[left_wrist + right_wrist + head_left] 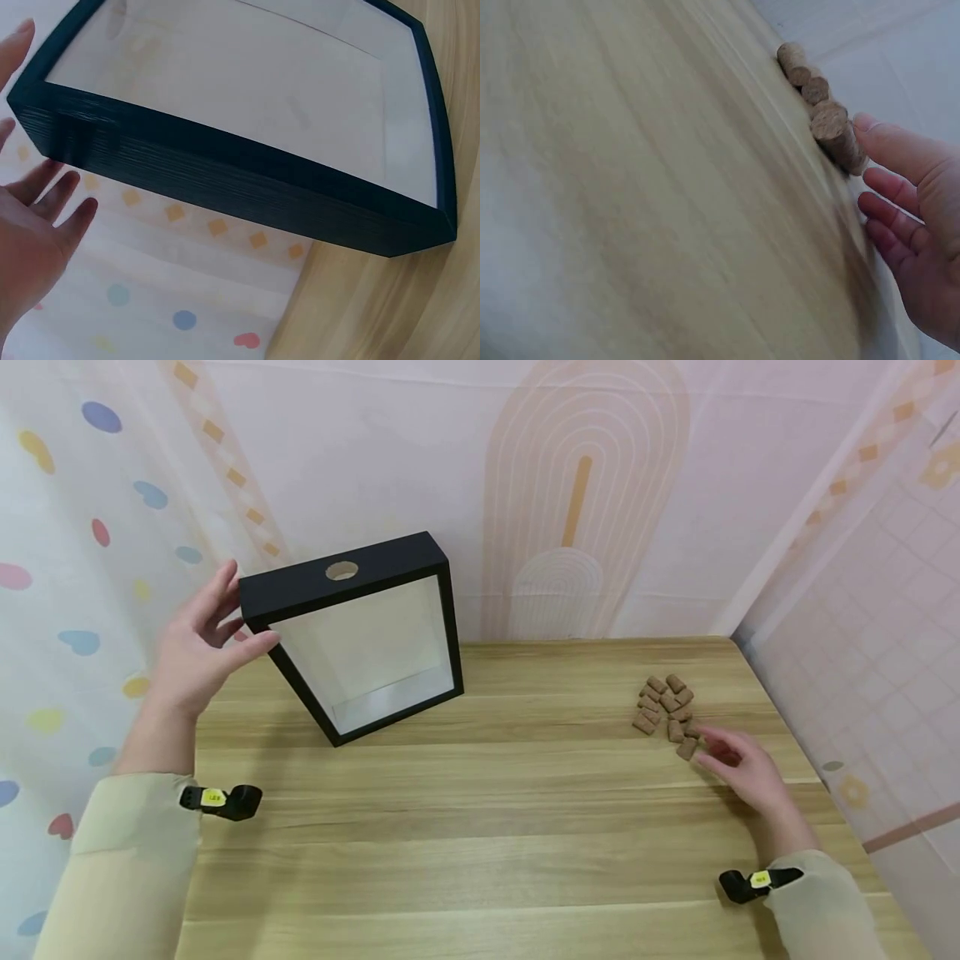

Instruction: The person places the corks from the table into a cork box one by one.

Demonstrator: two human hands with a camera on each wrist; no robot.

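Left hand [197, 647] open, steadying tilted black frame [360, 635] on counter [480, 843]; right hand [738, 768] open at cork pile [667, 710]. Patterned wall [585, 493] behind.

Pale beige sleeves [127, 852], black wrist cameras [228, 801], yellow labels [213, 797]

Matt black wood-grained frame [352, 578] with glossy clear pane, rough brown corks [667, 710], smooth pale wood-grain table [480, 827]
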